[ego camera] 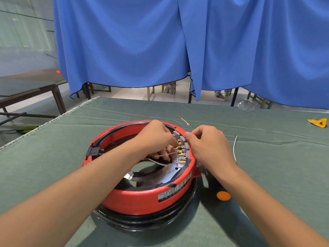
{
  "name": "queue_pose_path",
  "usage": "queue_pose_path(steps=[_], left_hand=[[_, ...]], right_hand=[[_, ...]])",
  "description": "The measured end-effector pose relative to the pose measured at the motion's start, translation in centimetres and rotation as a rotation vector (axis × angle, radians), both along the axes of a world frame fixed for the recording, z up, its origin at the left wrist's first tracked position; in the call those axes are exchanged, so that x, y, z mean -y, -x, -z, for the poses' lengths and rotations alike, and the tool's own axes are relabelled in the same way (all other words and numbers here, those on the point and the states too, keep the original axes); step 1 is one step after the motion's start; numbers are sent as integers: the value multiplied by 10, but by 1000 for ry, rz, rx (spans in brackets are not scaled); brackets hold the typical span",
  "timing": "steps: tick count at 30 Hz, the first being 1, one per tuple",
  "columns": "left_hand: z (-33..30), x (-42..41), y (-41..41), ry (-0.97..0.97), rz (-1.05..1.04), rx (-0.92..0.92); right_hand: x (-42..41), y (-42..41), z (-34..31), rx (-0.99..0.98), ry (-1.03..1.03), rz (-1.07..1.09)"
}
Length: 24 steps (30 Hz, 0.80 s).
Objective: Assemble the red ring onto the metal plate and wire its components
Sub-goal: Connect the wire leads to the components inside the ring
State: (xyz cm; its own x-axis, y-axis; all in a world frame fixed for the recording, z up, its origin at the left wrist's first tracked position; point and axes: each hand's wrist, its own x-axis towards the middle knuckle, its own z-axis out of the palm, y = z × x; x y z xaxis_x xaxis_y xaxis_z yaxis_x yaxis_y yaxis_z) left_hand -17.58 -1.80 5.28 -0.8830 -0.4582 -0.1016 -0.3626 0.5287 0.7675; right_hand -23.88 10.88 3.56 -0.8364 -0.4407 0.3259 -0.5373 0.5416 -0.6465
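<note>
While both hands [156, 138] [208, 145] pinch terminals [179, 151] at the red ring's [142, 200] far rim, open cloth [267, 175] surrounds it.

Red ring [142, 198] sits flat on the counter over a black base, label on its near side. Metal plate [167, 175] lies inside the ring. Brass terminals [180, 152] line the ring's right inner edge; two white wires [160, 163] run inward from them.

Loose wire [235, 148] right of red ring [142, 196] — an obstacle
</note>
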Motion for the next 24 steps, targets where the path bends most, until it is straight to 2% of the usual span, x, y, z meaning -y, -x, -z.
queue_pose_path(steps=[6,24], left_hand=[[-9,-7,-12,389,43,-89],[-7,-9,-30,598,149,-28]], right_hand=[[1,1,2,29,23,-9],[3,4,6,33,61,-20]])
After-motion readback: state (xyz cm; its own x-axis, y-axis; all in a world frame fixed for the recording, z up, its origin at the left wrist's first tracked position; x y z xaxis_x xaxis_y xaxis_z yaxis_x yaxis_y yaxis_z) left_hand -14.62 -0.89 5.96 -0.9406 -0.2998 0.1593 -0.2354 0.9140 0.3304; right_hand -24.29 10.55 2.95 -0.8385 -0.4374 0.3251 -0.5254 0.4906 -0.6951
